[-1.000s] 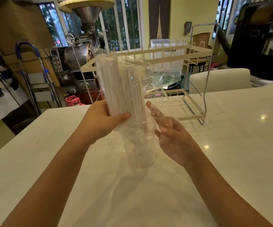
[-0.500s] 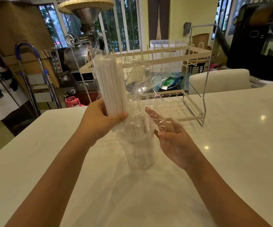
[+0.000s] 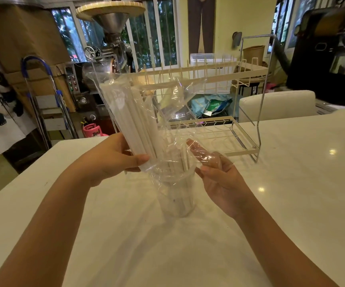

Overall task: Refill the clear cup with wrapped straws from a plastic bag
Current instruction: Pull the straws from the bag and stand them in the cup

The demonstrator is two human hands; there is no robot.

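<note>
The left hand, clamping the white paper-wrapped straws through the crinkly clear plastic bag, has tilted them; several now stand in the clear plastic cup, the right hand spread beside.

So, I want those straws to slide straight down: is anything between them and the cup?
Only the plastic bag itself. The left hand grips the wrapped straws through the film, and loose film drapes over the clear cup rim near the right hand. Some straws already stand inside.

A café back room or home coffee workshop is suggested by the roaster, dish rack, gas cylinder and white tabletop.
</note>
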